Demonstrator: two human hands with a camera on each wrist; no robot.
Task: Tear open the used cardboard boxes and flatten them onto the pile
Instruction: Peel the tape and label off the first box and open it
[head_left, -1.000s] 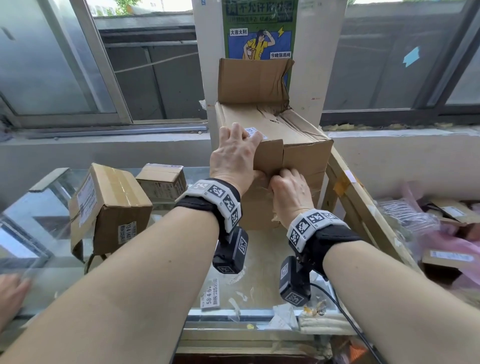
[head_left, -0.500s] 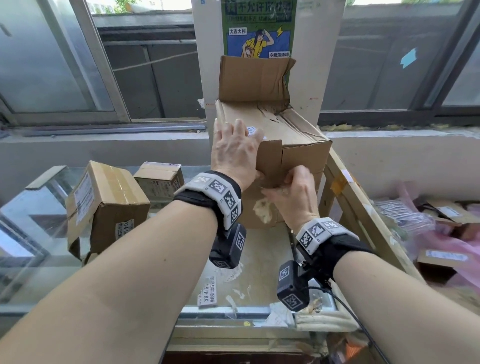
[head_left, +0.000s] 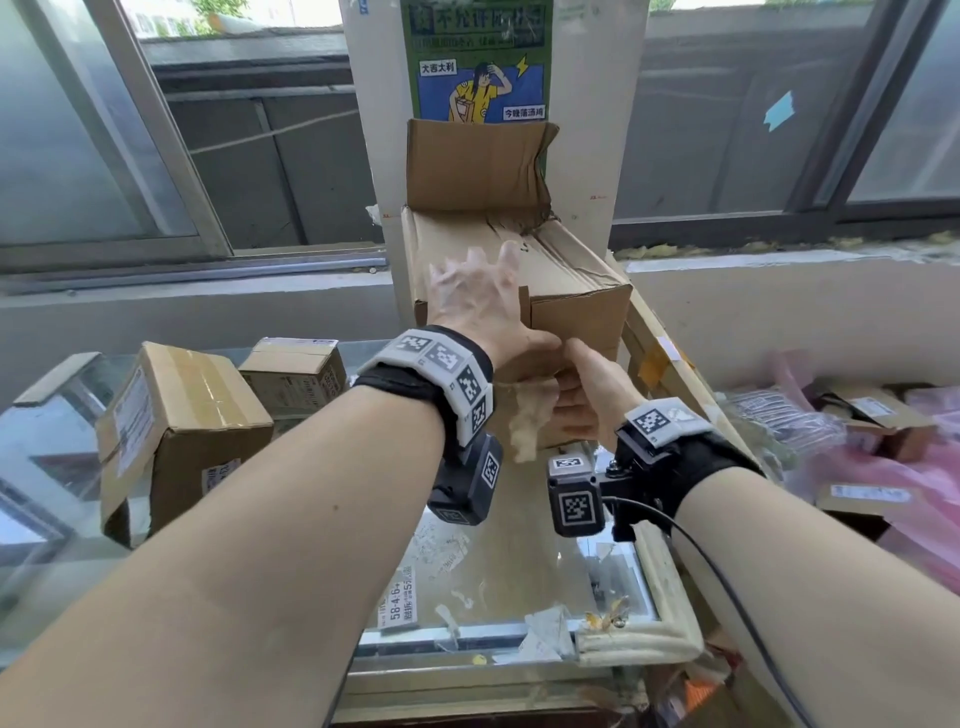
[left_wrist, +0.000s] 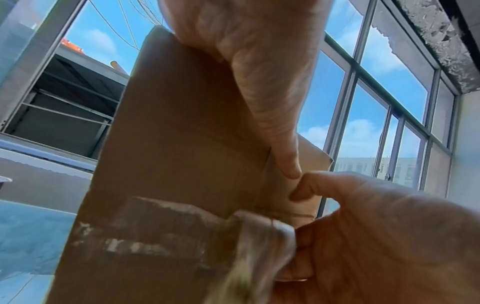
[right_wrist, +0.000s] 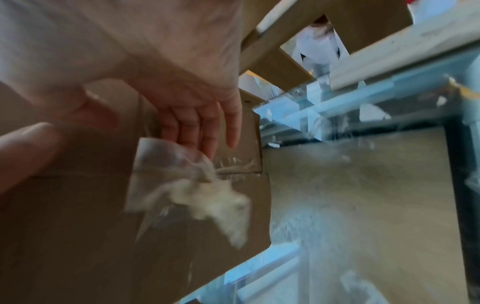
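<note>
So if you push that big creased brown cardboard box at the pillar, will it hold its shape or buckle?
Probably buckle: the big brown box shows creased top panels and a crumpled raised flap. Likely light, apparently emptied. The peeling clear tape looks limp.

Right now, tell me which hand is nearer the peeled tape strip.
Right. The right hand pinches the tape strip at the big box's front; the left hand rests higher, on its top edge.

I count three cardboard boxes on counter (head_left: 519, 566): big box (head_left: 571, 312), medium box (head_left: 182, 431), small box (head_left: 296, 374). Two hands: left hand (head_left: 478, 306), right hand (head_left: 592, 400). One poster (head_left: 478, 62).
</note>
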